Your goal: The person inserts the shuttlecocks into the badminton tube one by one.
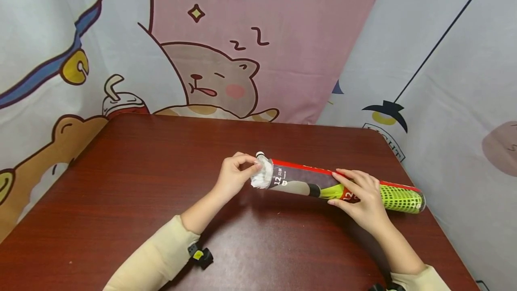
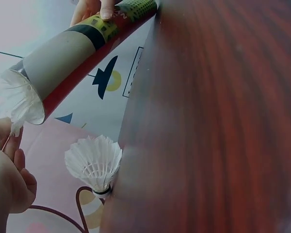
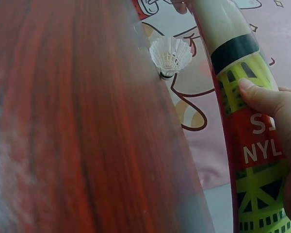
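A printed shuttlecock tube (image 1: 296,178), grey, red and lime green, slants above the brown table. My right hand (image 1: 363,199) grips it around the middle, thumb on the near side and fingers over the top. White feathers of a shuttlecock (image 2: 20,99) poke out of its left end. Thumb and fingertips of my left hand (image 1: 234,175) pinch the edge of those feathers; the cork is hidden inside. A second white shuttlecock (image 2: 93,162) lies on the table beyond the tube's mouth, mostly covered by it in the head view.
The dark red-brown table (image 1: 141,192) reaches back to a cloth curtain (image 1: 307,35) printed with cartoon animals. Another stretch of curtain hangs along the right side. A small black device (image 1: 200,255) is strapped at my left sleeve.
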